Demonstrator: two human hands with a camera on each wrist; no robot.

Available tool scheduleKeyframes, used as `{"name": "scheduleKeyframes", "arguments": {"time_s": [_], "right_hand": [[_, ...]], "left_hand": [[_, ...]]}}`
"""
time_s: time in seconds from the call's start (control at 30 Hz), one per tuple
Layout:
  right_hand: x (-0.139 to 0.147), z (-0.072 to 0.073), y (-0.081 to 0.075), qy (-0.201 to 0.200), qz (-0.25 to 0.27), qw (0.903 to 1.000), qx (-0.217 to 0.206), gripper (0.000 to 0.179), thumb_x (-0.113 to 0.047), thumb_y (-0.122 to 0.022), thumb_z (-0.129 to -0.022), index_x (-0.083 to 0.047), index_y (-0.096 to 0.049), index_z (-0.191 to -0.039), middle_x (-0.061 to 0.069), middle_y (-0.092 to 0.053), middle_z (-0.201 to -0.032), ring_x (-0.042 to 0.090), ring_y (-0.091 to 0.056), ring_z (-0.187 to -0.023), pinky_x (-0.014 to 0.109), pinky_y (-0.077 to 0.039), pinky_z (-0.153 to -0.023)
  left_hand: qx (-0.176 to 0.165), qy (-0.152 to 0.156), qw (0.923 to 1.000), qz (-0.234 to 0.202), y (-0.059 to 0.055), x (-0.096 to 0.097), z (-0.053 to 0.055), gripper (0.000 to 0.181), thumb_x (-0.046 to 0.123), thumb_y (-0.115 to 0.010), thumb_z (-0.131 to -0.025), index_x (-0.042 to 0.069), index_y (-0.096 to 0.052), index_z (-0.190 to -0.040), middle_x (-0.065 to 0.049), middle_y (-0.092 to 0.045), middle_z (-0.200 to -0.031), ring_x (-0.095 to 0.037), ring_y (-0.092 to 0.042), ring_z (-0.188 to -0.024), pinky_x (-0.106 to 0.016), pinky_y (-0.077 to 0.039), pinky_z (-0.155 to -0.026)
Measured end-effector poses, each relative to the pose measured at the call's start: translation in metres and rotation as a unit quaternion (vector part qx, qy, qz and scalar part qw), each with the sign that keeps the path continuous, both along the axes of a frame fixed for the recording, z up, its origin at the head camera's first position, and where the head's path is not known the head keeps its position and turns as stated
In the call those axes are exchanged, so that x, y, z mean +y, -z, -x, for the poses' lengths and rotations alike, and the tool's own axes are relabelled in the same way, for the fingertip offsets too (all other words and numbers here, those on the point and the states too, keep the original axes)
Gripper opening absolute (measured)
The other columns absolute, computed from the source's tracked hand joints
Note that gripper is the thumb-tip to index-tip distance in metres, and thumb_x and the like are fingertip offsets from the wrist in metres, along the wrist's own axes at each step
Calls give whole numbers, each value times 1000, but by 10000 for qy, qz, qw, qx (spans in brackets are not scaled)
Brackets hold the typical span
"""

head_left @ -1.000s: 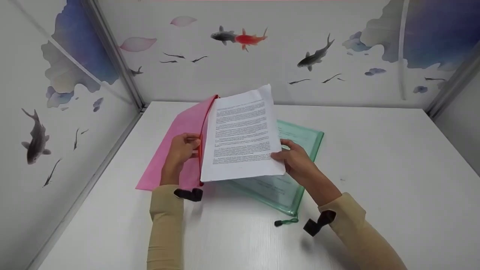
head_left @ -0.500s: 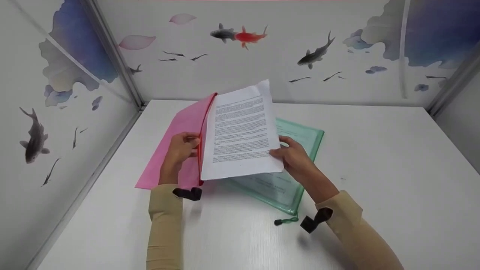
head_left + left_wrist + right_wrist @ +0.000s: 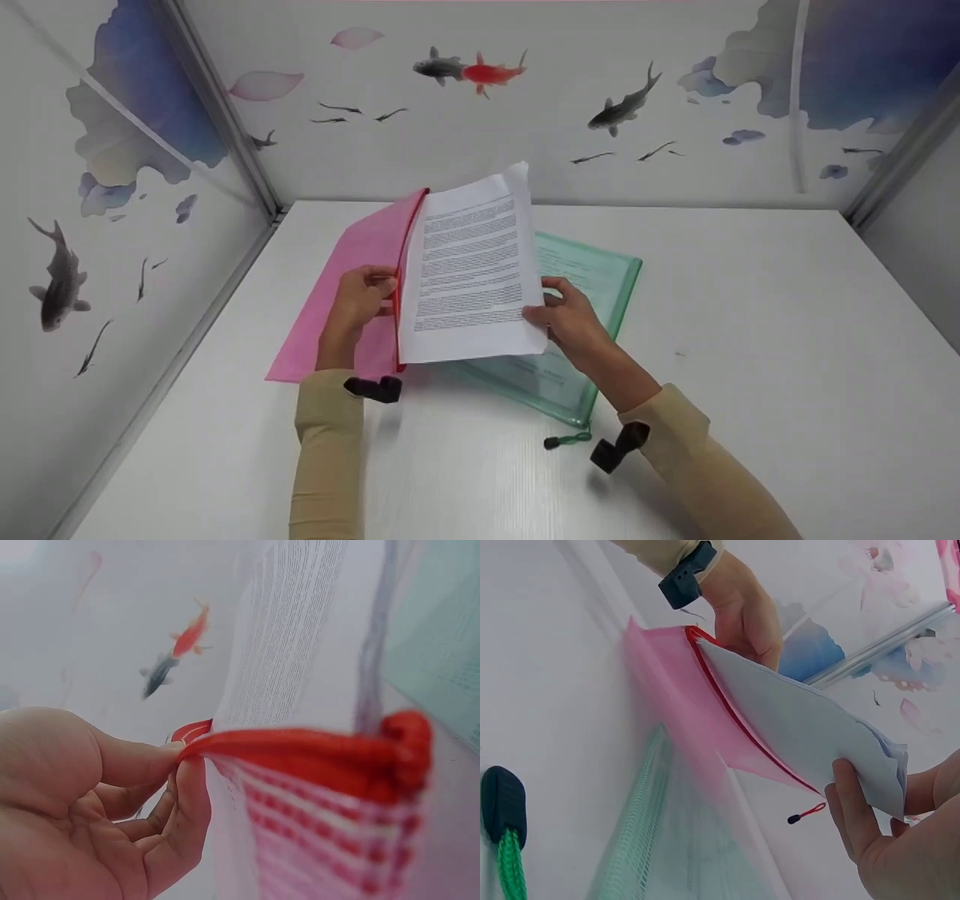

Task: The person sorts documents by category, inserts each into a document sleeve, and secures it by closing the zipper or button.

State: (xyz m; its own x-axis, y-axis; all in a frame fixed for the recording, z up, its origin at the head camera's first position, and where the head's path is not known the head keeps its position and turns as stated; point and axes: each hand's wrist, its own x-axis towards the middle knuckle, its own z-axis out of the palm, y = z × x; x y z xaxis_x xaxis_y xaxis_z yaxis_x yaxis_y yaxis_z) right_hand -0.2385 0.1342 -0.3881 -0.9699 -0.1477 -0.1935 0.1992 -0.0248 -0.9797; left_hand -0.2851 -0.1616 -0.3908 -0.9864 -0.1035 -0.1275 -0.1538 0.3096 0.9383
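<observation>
My left hand [image 3: 360, 300] pinches the red zip edge [image 3: 300, 754] of a pink zip file bag [image 3: 352, 247] between thumb and fingers, holding its mouth open. A thin stack of printed paper [image 3: 469, 285] stands slanted with its left side in that mouth. Its right edge, near the lower corner, is held by my right hand [image 3: 574, 322], thumb on the printed face and fingers behind. In the right wrist view the stack's blank back [image 3: 802, 716] shows, with several sheet edges at the outer end. The part inside the bag is hidden from the head view.
A green zip file bag [image 3: 592, 274] with printed pages in it lies on the white table [image 3: 750, 337], partly under the paper. Its corded zip pull [image 3: 574, 438] points toward the front. Walls painted with fish [image 3: 495, 71] enclose the table at the back and sides.
My right hand has moved left with the paper, and the stack has slid farther into the pink bag. My left hand keeps its pinch on the zip edge.
</observation>
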Motion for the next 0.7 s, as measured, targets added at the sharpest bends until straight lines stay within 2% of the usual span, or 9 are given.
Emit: {"name": "scheduleKeyframes", "arguments": {"time_s": [0.3, 0.47, 0.7], "right_hand": [[7, 0, -7, -540, -400, 9977, 132, 55, -13, -64, -96, -14, -40, -146, 12, -59, -139, 25, -63, -118, 38, -55, -94], [16, 1, -12, -992, -512, 9933, 289, 51, -23, -59, -100, -13, -42, -147, 11, -58, -139, 26, -63, -119, 40, -56, -95], [22, 0, -16, -1246, -167, 9915, 338, 59, -12, -57, -100, -17, -34, -154, 14, -58, -141, 28, -65, -117, 40, -57, -92]], "left_hand": [[-193, -191, 9995, -145, -4, -1, 0, 34, 12, -55, -101, 9, -60, -135, -13, -62, -129, -32, -65, -106, -37, -59, -90], [-301, -306, 9988, -222, -6, -1, -1, 35, 14, -57, -101, 10, -61, -135, -12, -61, -131, -32, -63, -109, -37, -59, -91], [-293, -299, 9986, -314, -5, -1, -1, 33, 13, -57, -101, 10, -62, -133, -12, -63, -127, -32, -64, -106, -37, -60, -89]]}}
